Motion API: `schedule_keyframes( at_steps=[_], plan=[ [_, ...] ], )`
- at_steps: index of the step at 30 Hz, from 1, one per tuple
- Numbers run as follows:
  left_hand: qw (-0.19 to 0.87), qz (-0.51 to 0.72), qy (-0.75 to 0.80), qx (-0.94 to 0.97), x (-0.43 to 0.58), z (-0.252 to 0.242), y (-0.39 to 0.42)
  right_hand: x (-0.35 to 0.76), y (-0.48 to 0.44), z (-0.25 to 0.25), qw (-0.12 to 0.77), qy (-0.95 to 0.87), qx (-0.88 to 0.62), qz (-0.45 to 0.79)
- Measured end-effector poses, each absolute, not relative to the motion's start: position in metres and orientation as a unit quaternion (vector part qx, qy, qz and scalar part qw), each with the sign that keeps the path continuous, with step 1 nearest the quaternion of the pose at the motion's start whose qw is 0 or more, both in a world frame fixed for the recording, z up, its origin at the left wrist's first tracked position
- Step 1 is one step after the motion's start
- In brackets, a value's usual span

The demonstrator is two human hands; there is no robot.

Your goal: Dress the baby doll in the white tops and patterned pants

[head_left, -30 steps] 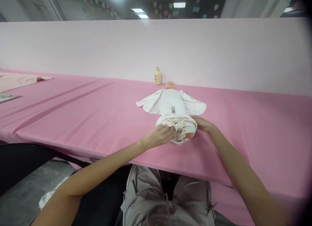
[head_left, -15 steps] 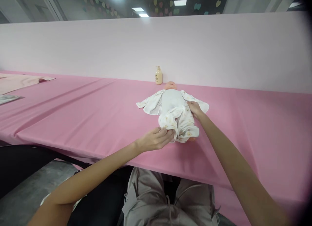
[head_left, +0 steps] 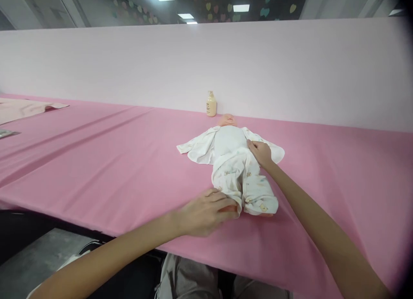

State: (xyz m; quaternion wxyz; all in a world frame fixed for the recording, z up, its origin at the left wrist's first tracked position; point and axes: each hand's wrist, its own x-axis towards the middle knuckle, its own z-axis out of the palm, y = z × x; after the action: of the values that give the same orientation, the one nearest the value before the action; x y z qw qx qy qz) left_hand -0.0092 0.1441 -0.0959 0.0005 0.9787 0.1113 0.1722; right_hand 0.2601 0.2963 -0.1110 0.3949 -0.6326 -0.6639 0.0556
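A baby doll (head_left: 229, 137) lies on its back on the pink-covered table, head toward the wall. White printed trousers (head_left: 227, 174) cover its legs, and a pale top covers its torso. An open white jacket (head_left: 201, 148) spreads out on both sides beneath it. My left hand (head_left: 209, 208) has its fingers curled around the left trouser cuff, where the doll's foot partly shows. At the right side of the waist, my right hand (head_left: 260, 153) is closed at the trousers' edge; its fingertips are partly hidden. The other foot peeks out of the right cuff.
A cream pump bottle (head_left: 211, 105) stands by the white wall (head_left: 129, 66), just behind the doll's head. Pale pink cloth (head_left: 26, 109) lies at the table's far left. The table's front edge runs above my legs, with a black chair to the left.
The trouser legs look straighter and smoother, with the left leg drawn down toward me. My left hand has moved lower around the cuff. My right hand remains at the waist.
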Motion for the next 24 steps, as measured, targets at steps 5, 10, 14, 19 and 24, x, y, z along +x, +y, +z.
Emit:
schedule_keyframes(
  at_steps=[5, 10, 14, 19, 24],
  plan=[
    [0.272, 0.287, 0.199, 0.896, 0.009, -0.059, 0.184, 0.251, 0.284, -0.093, 0.305, -0.721, -0.621, 0.035],
    [0.203, 0.313, 0.374, 0.849, 0.049, -0.059, 0.267, 0.265, 0.274, -0.077, 0.241, -0.792, -0.529, 0.186],
    [0.183, 0.2, 0.357, 0.894, 0.066, -0.064, 0.296, 0.278, 0.273, -0.074, 0.236, -0.816, -0.461, 0.258],
    [0.29, 0.129, 0.315, 0.894, 0.056, -0.052, 0.293, 0.271, 0.28, -0.084, 0.366, -0.75, -0.466, 0.293],
    [0.452, 0.14, 0.328, 0.818, 0.038, -0.039, 0.291, 0.264, 0.286, -0.094, 0.44, -0.676, -0.461, 0.371]
  ],
)
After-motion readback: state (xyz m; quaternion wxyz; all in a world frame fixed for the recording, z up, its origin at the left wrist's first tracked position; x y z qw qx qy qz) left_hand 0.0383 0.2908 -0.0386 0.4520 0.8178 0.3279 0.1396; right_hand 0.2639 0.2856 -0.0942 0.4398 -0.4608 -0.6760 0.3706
